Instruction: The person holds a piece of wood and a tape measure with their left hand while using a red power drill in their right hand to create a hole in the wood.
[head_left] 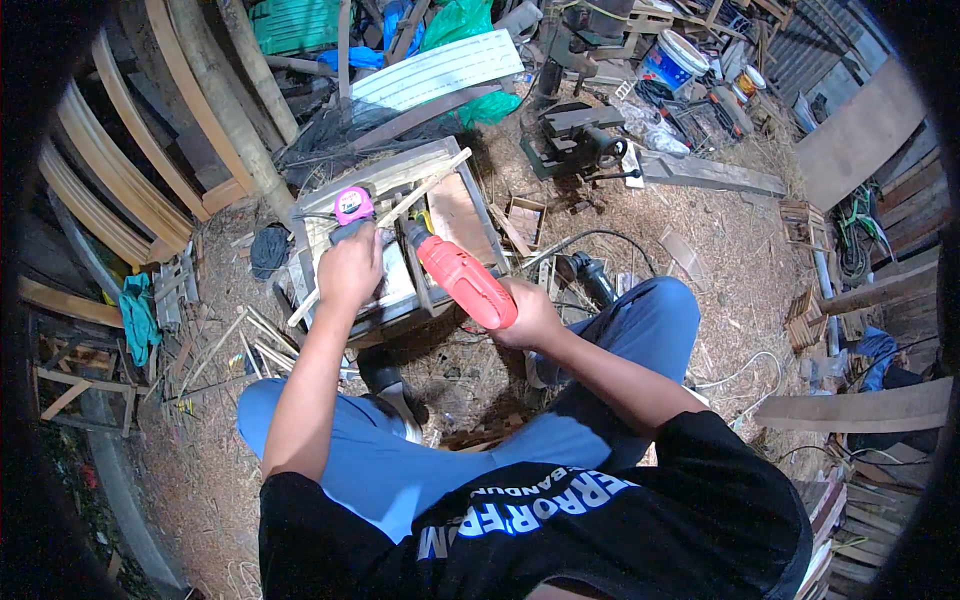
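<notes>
We are in a cluttered woodworking workshop: we see boards (122, 185) along the left, a floor (740, 315) strewn with pale wood litter (735, 215), a metal vise (582, 118), a drill (462, 280) and a tape measure (352, 206) at a low worktop (467, 215), and stacked wood (880, 525) at lower right.

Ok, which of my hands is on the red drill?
Your right hand: it's gripping the red drill. Your left hand isn't on it; that one is by the pink tape measure.
</notes>
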